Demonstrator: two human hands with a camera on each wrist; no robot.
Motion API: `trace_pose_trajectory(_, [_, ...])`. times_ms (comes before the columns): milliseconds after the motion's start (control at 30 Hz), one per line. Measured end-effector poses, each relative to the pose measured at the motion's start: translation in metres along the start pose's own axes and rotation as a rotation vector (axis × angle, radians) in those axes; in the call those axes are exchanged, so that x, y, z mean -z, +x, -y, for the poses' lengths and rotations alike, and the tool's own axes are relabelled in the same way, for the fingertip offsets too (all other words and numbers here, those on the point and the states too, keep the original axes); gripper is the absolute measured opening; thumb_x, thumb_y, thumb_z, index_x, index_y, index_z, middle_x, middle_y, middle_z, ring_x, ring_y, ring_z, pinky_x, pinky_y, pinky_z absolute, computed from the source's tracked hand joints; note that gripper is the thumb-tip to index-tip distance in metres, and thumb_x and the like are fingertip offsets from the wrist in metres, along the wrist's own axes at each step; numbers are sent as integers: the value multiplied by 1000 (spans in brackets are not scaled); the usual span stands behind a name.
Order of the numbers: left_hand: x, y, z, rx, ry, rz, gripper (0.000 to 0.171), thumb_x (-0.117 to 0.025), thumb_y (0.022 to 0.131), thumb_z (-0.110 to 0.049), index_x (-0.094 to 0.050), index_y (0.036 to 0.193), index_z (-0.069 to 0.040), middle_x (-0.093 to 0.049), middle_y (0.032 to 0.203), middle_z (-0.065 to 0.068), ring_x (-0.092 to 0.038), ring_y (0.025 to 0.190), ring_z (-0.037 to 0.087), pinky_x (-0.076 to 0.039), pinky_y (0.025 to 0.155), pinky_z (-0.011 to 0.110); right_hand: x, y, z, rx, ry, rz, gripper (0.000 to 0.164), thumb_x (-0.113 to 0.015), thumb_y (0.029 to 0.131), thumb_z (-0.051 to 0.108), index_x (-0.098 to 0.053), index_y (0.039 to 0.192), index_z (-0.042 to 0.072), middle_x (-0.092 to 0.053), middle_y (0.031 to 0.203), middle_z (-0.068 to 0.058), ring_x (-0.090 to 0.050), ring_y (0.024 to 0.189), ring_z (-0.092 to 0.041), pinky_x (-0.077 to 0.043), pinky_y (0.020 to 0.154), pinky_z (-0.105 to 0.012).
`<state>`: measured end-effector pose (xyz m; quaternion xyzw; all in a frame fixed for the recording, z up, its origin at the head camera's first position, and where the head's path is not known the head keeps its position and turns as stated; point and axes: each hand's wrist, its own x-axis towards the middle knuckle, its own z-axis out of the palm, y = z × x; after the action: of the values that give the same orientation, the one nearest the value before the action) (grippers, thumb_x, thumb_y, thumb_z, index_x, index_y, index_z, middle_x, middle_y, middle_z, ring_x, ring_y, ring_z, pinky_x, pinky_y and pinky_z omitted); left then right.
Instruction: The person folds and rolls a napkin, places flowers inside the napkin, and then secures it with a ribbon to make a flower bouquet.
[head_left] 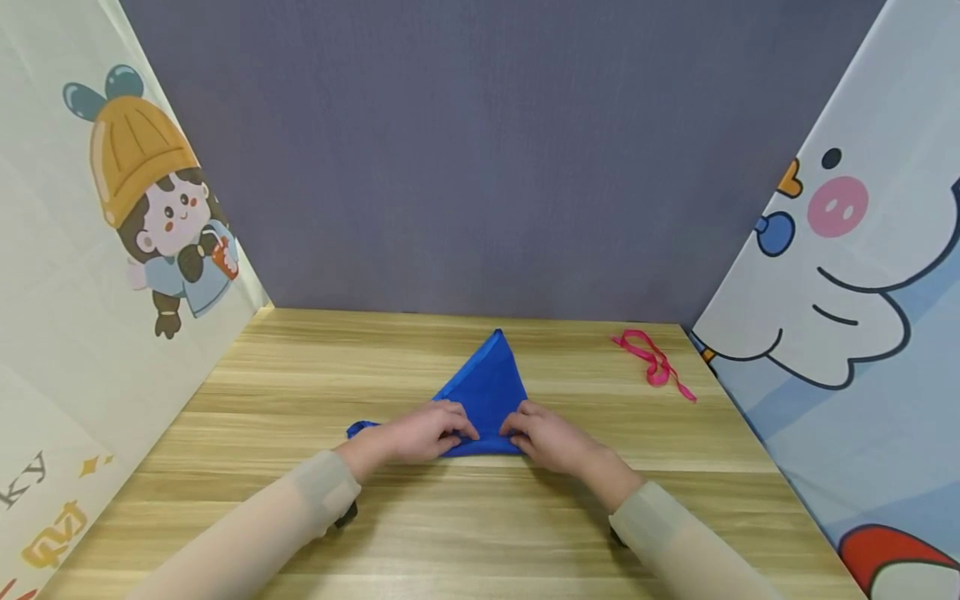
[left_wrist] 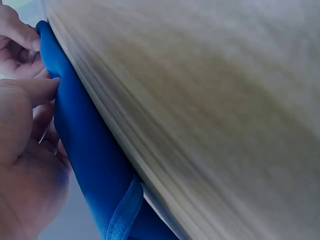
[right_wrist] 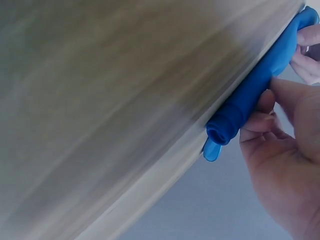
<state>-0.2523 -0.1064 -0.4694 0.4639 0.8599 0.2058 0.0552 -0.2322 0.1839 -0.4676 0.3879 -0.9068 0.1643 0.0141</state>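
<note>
A blue cloth (head_left: 491,387) lies on the wooden table, its far part tapering to a point and its near edge rolled into a tube. My left hand (head_left: 429,431) pinches the left part of the roll, and the right hand (head_left: 553,440) pinches it farther right. In the left wrist view the rolled edge (left_wrist: 82,130) runs below the thumb, with a stitched hem near the bottom. From the right wrist the roll's spiral end (right_wrist: 220,131) shows, and a small blue tab (right_wrist: 212,151) sticks out under it. A bunched blue end (head_left: 362,427) lies left of my left hand.
A pink ribbon (head_left: 651,360) lies loosely curled at the back right of the table (head_left: 480,525). A grey panel (head_left: 480,167) stands behind the table. Printed cartoon sheets (head_left: 60,275) enclose the left and right sides.
</note>
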Motion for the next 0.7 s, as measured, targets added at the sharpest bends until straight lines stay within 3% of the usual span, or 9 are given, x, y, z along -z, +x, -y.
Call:
trace_pose_trajectory(200, [1,1,-3,37,31,37,25,-71,106,-15,-82,128,-15,-73,115,-3,-65,112,14,-54,105,37,-2,0,0,-6,11,6,15,-71,105,6,-77,115,15,-65,103,1,-61,88,-10,-57,81,-29])
trace_pose_trajectory(400, [3,2,-8,94,43,74,29,-80,102,-27,-82,130,-18,-72,117,-5,-63,113,12,-51,109,44,-2,-2,-2,-72,65,67,19,-80,101,22,-79,120,15,-63,105,4,-55,86,-7,-52,80,-28])
trace_pose_trajectory(567, [2,3,-7,70,68,66,24,-78,104,-25,-83,126,-18,-76,113,-6,-64,108,7,-50,105,41,-1,-3,-5,-23,84,51,21,-82,101,22,-80,120,14,-68,107,2,-65,97,-12,-57,88,-32])
trace_pose_trajectory(700, [2,3,-5,30,20,39,19,-78,104,-20,-85,120,-14,-81,112,-3,-69,105,7,-56,99,32,0,-3,-6,-7,94,47,18,-80,102,19,-81,119,13,-71,107,1,-69,100,-16,-59,90,-35])
